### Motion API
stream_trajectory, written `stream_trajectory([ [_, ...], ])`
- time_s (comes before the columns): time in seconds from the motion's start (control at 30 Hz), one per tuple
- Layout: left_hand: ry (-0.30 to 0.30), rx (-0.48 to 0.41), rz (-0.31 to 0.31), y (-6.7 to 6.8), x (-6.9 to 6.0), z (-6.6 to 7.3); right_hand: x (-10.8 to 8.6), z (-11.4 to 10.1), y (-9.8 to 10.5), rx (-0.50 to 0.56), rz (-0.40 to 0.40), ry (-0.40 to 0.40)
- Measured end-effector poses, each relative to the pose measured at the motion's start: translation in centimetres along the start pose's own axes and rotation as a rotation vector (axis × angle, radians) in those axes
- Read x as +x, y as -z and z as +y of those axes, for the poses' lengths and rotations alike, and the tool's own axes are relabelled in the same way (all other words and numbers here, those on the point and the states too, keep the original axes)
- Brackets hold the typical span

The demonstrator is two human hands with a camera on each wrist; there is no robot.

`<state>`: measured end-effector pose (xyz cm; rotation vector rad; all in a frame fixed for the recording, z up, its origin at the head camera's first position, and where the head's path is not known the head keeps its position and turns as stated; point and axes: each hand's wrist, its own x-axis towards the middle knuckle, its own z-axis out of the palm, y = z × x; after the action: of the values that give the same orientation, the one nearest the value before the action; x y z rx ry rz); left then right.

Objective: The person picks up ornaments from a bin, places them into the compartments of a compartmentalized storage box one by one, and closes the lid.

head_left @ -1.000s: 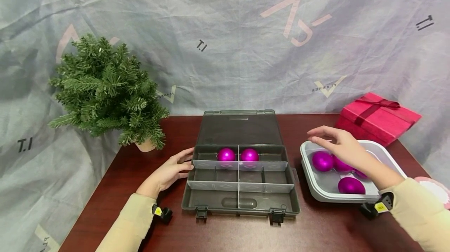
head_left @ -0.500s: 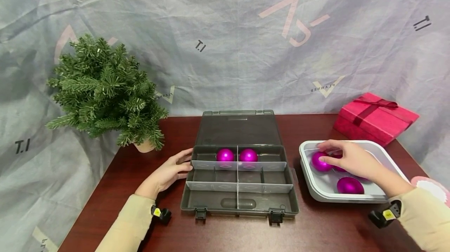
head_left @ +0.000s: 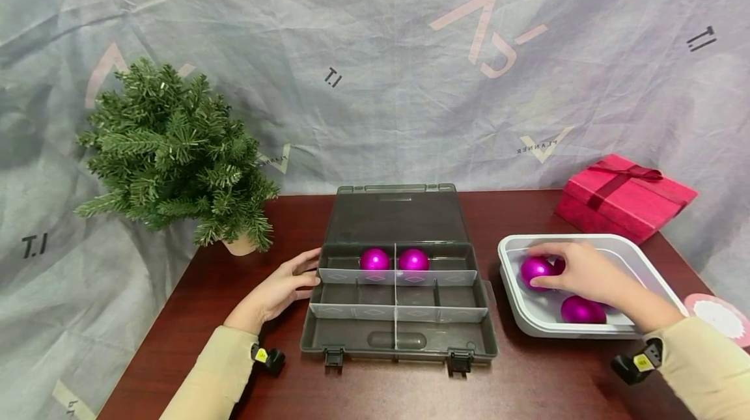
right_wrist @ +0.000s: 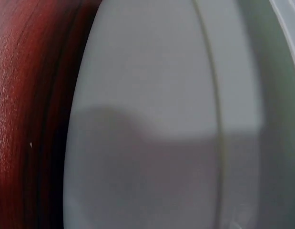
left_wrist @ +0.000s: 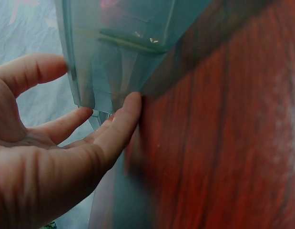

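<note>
Inside the white tub [head_left: 515, 312] my right hand [head_left: 592, 277] has its thumb and fingers round a magenta ball [head_left: 536, 271]. Another magenta ball [head_left: 583, 310] lies nearer the tub's front wall, and the hand hides part of the tub. My left hand [head_left: 275, 291] touches the left side of the grey divided box [head_left: 401, 352] with relaxed, spread fingers; its fingertips are against the box wall [left_wrist: 85, 57] in the left wrist view. Two magenta balls [head_left: 374, 260] [head_left: 413, 260] sit in the box's back row. The right wrist view holds only the tub's outer wall [right_wrist: 147, 95].
The box's lid [head_left: 398, 218] lies folded back behind it. A small green tree [head_left: 176, 153] stands at the back left. At the back right is a red gift box [head_left: 627, 198], and a pink and white round item [head_left: 717, 317] lies at the right edge.
My right hand has lowered from above the tub's left rim into the tub, and its fingers have closed round a ball. My left hand has stayed at the box's side.
</note>
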<state>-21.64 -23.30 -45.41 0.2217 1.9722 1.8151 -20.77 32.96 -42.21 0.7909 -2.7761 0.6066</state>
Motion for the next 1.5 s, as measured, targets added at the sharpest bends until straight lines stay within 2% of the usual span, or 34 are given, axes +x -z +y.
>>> stream_trajectory([
  [0.27, 0.007, -0.010, 0.009, 0.0, 0.0, -0.1, 0.0, -0.2, 0.0, -0.010, -0.046, -0.032],
  [0.57, 0.002, 0.004, 0.002, 0.0, 0.0, 0.1, -0.3, -0.4, 0.4, 0.039, 0.021, -0.017],
  [1.0, -0.007, 0.002, -0.003, 0.0, 0.0, 0.0, -0.4, -1.2, 1.6, 0.060, 0.063, -0.074],
  [1.27, 0.005, -0.001, 0.005, -0.1, 0.1, 0.0, -0.2, -1.9, 2.4, 0.197, 0.077, -0.120],
  [1.5, 0.002, -0.007, 0.009, 0.1, 0.0, -0.2, 0.7, -2.5, 2.8, 0.275, 0.119, -0.086],
])
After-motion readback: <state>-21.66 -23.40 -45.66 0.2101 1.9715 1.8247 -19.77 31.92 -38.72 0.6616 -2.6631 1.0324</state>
